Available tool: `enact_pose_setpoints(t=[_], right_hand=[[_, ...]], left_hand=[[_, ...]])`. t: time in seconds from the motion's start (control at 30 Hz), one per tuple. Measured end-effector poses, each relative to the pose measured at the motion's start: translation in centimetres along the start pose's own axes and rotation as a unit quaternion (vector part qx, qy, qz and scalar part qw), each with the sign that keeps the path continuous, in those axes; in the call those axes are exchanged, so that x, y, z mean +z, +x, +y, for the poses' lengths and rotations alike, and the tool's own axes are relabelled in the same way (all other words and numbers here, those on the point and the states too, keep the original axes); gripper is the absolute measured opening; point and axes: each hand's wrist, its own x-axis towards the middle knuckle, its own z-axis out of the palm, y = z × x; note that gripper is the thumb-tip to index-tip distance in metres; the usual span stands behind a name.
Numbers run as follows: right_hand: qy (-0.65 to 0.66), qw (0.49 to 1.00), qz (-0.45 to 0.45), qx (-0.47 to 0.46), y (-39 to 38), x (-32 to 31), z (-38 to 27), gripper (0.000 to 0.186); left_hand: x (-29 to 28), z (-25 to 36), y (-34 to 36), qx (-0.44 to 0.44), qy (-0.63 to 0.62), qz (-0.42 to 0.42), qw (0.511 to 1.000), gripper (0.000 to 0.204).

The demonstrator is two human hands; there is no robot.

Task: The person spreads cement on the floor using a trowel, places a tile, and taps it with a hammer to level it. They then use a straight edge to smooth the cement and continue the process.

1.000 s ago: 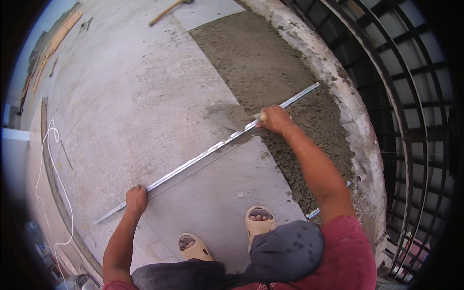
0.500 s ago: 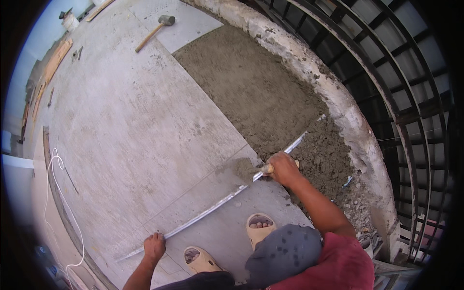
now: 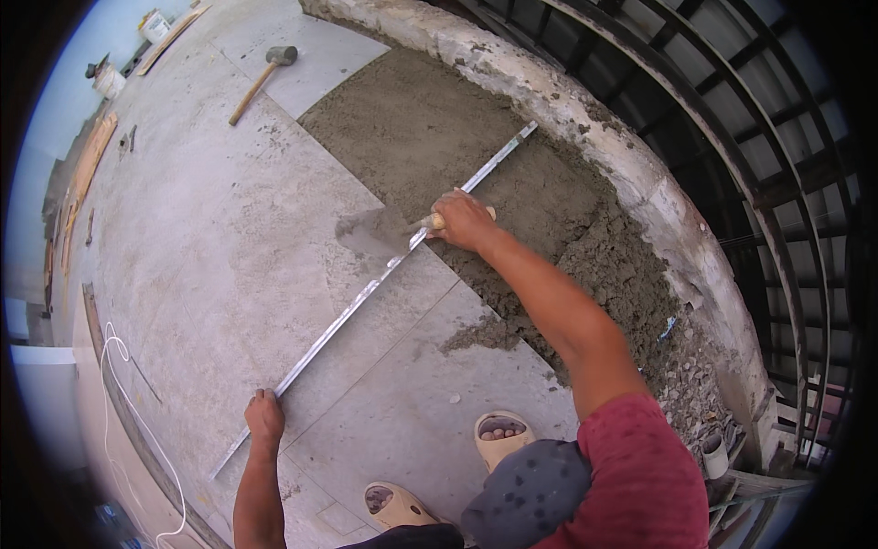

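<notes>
A long, narrow metal straightedge [image 3: 343,316] runs aslant from the tiled floor out over the bed of wet mortar [image 3: 402,114]. Near its lower end, my left hand [image 3: 264,416] is closed around it. Farther along, my right hand [image 3: 465,220] is closed on the wooden handle of a trowel [image 3: 436,221] and rests on the straightedge too. The trowel's mortar-smeared blade points left over the tiles. To the right of my right arm the mortar is rough and lumpy; beyond the bar it looks smoother. Some mortar [image 3: 480,335] lies spilled on the tile edge.
A mallet [image 3: 261,84] with a wooden handle lies on the tiles [image 3: 210,238] at the far side. Along the right runs a rough low kerb [image 3: 631,156], with dark metal bars behind it. A white cable [image 3: 137,412] and planks [image 3: 90,174] lie at the left. Rubble [image 3: 700,393] is near right.
Both hands have moved the straightedge away from my feet, the right hand farther, up and left across the mortar. The trowel has travelled along, and spilled mortar now shows on the tile edge.
</notes>
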Motion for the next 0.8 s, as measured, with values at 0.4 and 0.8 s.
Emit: enact_pose_setpoints(t=[0.4, 0.8], right_hand=[[0.535, 0.689, -0.063, 0.485, -22.2, -3.3, -10.1, 0.049], [0.404, 0.641, 0.2, 0.621, -33.0, -11.1, -7.6, 0.027]], left_hand=[[-1.5, -0.2, 0.4, -0.016, -0.007, -0.046, 0.999, 0.013], [-0.8, -1.1, -0.2, -0.044, 0.002, -0.054, 0.998, 0.014]])
